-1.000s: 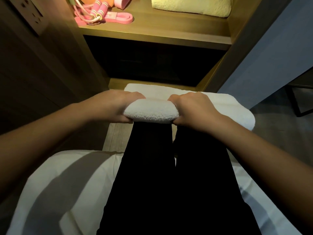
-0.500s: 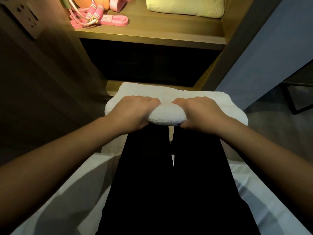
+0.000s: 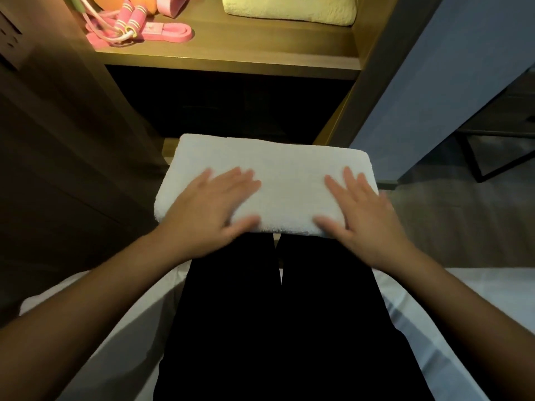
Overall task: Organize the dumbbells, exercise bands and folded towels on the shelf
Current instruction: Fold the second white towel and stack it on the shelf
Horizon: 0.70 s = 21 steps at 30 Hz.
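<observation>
Wooden shelving (image 3: 231, 57) is seen ahead. One lit board is in view, with a dark opening beneath it. Two legs in black trousers (image 3: 260, 328) are stretched towards it from a white sheet (image 3: 463, 299).

Two folded towels are counted. One white towel (image 3: 275, 175) is laid across the knees, in front of the dark opening; whether it touches the lower board cannot be told. One pale yellow towel (image 3: 289, 10) is set on the lit board, towards its right.

Two hands are pressed palm down on top of the white towel, with fingers straight and spread and nothing gripped. The left hand (image 3: 208, 209) is laid on the towel's left half and the right hand (image 3: 362, 215) on its right half. They are kept well apart, with bare cloth between them. Both heels are placed at the near edge and the fingertips are pointed towards the shelving. Both hands are slightly blurred.

At the left of the lit board one flat pink band (image 3: 170, 31) is laid. Over it a cord with two pink striped handles (image 3: 130, 20) is heaped.
</observation>
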Each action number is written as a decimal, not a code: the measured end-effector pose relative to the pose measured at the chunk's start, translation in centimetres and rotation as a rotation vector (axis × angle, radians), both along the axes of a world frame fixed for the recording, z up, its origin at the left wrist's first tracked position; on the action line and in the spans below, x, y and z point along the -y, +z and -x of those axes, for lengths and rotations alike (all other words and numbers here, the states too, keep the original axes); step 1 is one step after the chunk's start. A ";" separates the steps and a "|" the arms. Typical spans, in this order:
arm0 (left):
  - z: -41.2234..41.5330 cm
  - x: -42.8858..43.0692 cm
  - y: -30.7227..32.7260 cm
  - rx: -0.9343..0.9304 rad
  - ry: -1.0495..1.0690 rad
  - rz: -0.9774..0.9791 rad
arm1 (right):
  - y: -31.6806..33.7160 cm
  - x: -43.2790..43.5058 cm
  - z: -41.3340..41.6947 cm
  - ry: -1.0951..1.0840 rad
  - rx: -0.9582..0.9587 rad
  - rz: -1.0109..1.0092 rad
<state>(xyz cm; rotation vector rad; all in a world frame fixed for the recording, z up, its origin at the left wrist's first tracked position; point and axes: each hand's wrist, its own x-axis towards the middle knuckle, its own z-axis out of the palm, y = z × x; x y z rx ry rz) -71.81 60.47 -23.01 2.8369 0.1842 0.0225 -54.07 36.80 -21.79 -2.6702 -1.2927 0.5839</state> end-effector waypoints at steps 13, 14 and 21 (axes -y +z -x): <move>1.3 -5.6 -1.5 -0.411 1.043 1.294 | -2.2 1.5 -4.4 -0.909 -1.028 -0.247; 1.4 -5.5 -1.5 -0.381 1.040 1.349 | -2.4 1.5 -4.3 -0.928 -1.094 -0.284; 2.3 -3.6 -0.2 -0.132 1.025 1.343 | -2.0 2.4 -2.7 -1.022 -0.991 -0.617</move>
